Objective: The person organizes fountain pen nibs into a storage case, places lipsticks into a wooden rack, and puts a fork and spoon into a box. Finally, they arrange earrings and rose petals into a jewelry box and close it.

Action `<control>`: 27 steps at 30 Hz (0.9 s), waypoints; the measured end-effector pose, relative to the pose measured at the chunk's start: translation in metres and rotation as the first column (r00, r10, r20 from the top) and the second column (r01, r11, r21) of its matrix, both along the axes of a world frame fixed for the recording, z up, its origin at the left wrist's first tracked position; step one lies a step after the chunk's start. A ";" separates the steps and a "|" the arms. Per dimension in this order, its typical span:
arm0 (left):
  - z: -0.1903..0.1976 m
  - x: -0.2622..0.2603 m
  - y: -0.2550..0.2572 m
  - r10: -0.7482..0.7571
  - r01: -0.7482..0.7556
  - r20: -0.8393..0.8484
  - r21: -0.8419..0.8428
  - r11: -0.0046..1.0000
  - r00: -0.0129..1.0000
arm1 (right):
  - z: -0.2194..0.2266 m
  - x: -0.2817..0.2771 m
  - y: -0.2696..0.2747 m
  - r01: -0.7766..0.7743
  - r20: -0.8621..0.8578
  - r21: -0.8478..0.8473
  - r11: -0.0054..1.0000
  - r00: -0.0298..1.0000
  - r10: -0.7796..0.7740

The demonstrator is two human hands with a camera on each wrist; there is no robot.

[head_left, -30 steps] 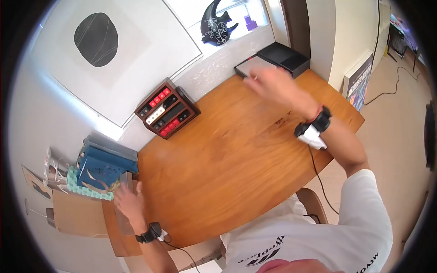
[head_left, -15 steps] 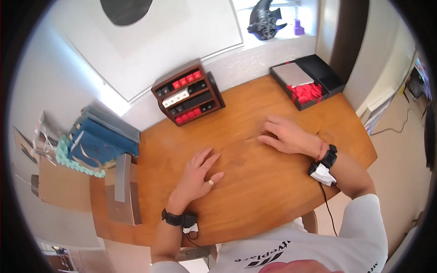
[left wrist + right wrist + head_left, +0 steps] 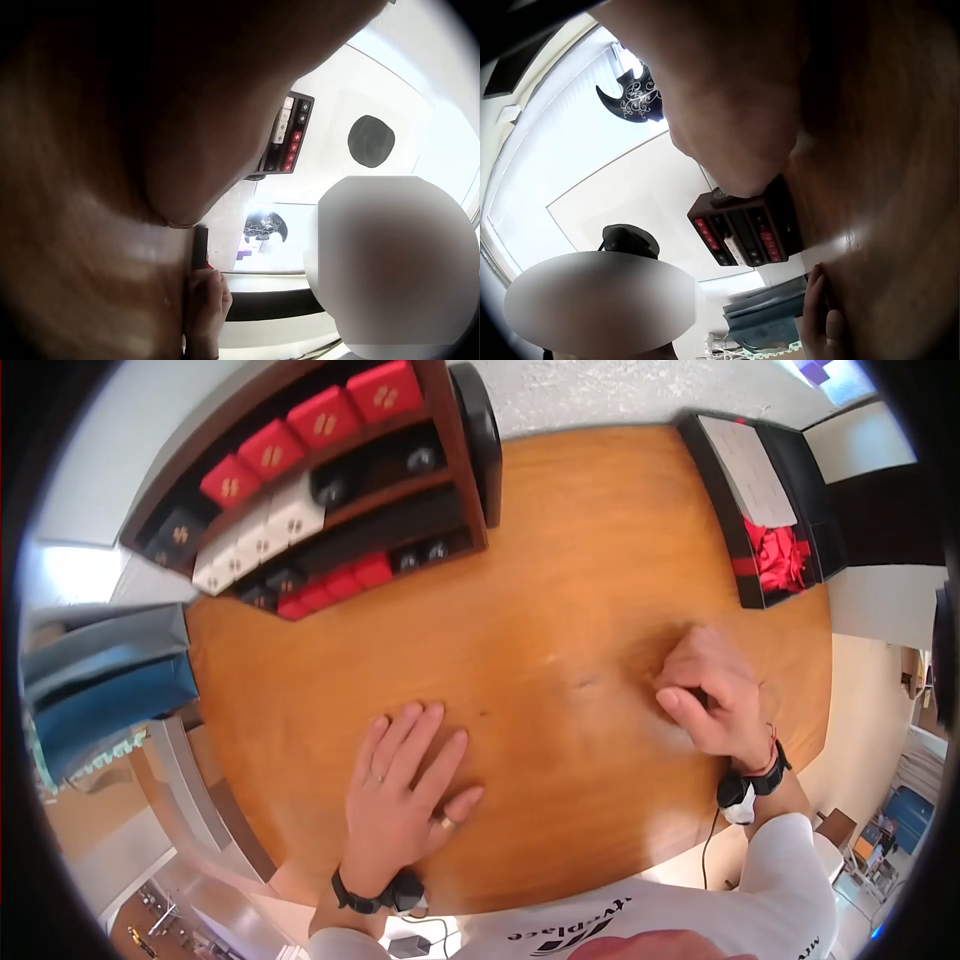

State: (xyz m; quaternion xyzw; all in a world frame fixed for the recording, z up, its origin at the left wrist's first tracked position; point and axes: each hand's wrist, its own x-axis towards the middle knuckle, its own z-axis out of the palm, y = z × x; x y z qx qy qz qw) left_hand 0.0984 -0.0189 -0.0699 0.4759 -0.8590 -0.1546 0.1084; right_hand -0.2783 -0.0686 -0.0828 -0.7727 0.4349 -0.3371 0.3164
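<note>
Round wooden table (image 3: 560, 560) fills the head view, both hands on it. Wooden rack (image 3: 330, 490) of red, white and black blocks stands at the far left edge, against the wall. Black box (image 3: 770, 500) with a grey sheet and red scraps inside sits at the far right edge, well apart from either hand. Blue and grey folders (image 3: 100, 680) are stacked off the left rim. Left hand (image 3: 400, 790) lies flat, palm down, fingers straight and slightly spread, holding nothing. Right hand (image 3: 715, 695) rests near the right rim with fingers curled under; nothing shows inside the curl, and the right wrist view is blocked by the hand itself, so whether it pinches something small cannot be told. Nearest thing to both hands is the bare tabletop. Risk, as a judgement: the box sits tight to the rim, so a careless reach with the right arm could push it off. The wrist-camera cable under the right wrist could also snag the table edge and jerk that hand.
</note>
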 end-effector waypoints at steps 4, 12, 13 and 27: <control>-0.001 0.000 0.002 -0.002 0.002 0.014 0.007 1.000 1.000 | 0.004 -0.003 -0.004 -0.026 -0.016 -0.004 1.000 1.000 0.026; -0.006 0.002 0.014 -0.003 0.004 0.021 -0.072 0.997 1.000 | 0.005 -0.001 0.011 -0.043 -0.073 -0.057 0.997 0.997 0.039; -0.007 0.001 0.015 -0.003 0.002 -0.007 -0.087 0.996 1.000 | 0.000 -0.002 0.013 -0.035 -0.053 -0.080 0.996 0.998 0.031; -0.015 0.003 0.027 -0.058 0.035 -0.111 -0.199 0.979 0.992 | 0.009 -0.041 0.012 0.412 -0.189 -0.746 0.524 0.624 -0.759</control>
